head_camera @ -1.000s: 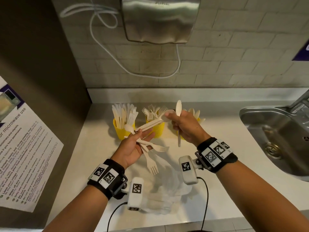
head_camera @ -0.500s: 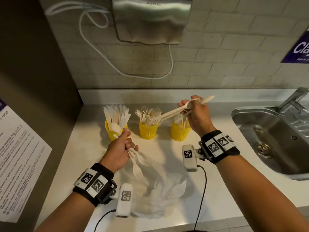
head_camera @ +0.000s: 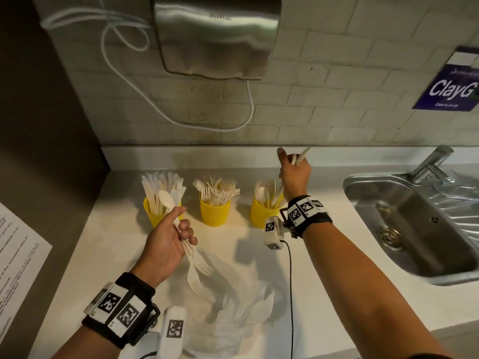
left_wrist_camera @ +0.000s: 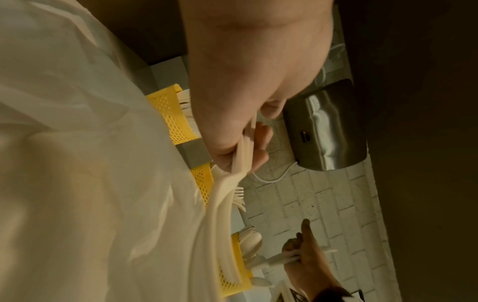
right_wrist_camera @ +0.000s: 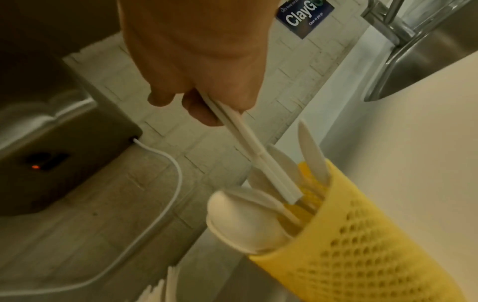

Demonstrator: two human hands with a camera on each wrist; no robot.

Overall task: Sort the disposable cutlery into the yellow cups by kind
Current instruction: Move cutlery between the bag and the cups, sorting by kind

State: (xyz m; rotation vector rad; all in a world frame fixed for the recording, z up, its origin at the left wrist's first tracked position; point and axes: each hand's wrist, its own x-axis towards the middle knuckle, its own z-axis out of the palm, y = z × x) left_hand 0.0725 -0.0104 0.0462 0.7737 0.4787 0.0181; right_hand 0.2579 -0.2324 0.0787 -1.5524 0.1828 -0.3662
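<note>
— Where are the spoons (right_wrist_camera: 254,161) being carried, and how are they held?

— They are pinched by their handles in the right hand (head_camera: 295,174), right of centre in the head view. In the right-wrist view the long axis is seen running from the fingers (right_wrist_camera: 199,110) down and rightward, with the lower ends already inside the mouth of the spoon cup (right_wrist_camera: 362,245).

— So the cup lies below the grip?

— Yes, directly along the handles' line; a near-straight drop is judged sufficient.

— And the other hand?

— Two forks (head_camera: 195,268) and one spoon (head_camera: 167,200) are gripped in the left hand (head_camera: 166,244), lower left of centre. The fork cup (head_camera: 215,212) is nearer to it than the spoon cup.
</note>
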